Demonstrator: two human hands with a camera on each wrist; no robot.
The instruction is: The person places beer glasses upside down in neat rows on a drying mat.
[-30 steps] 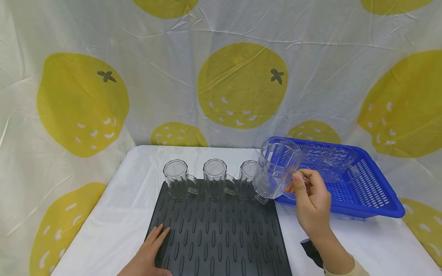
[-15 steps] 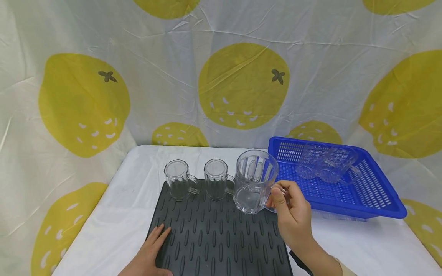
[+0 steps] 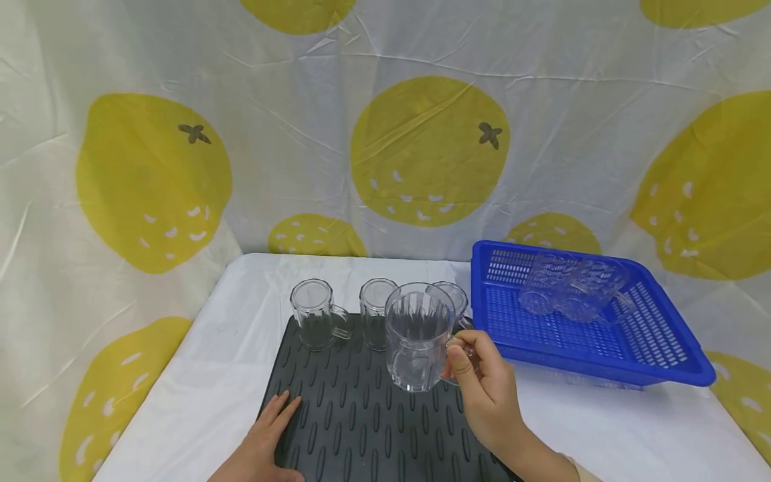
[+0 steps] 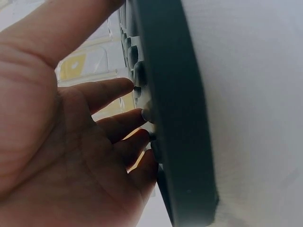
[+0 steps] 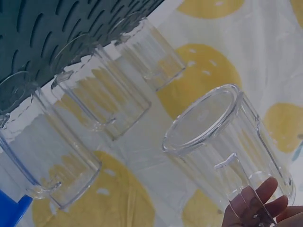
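My right hand (image 3: 490,395) grips the handle of a clear glass mug (image 3: 415,348), held above the black ridged mat (image 3: 355,428). In the right wrist view, curled fingers (image 5: 251,205) hold that mug's handle. Three similar mugs stand in a row along the mat's far edge: a left mug (image 3: 313,314), a middle mug (image 3: 372,314) and a right mug (image 3: 458,294). The held mug partly covers the middle and right ones. My left hand (image 3: 262,435) rests on the mat's left edge with fingers spread; the left wrist view shows its fingertips touching the mat (image 4: 175,94).
A blue plastic basket (image 3: 602,375) stands at the back right of the white-covered table (image 3: 205,375). A couple of glass mugs (image 3: 545,281) lie on their sides in it. A lemon-print cloth (image 3: 289,154) hangs behind the table.
My right hand has carried the mug from in front of the basket leftward and nearer, over the mat. The left hand has stayed in place on the mat.
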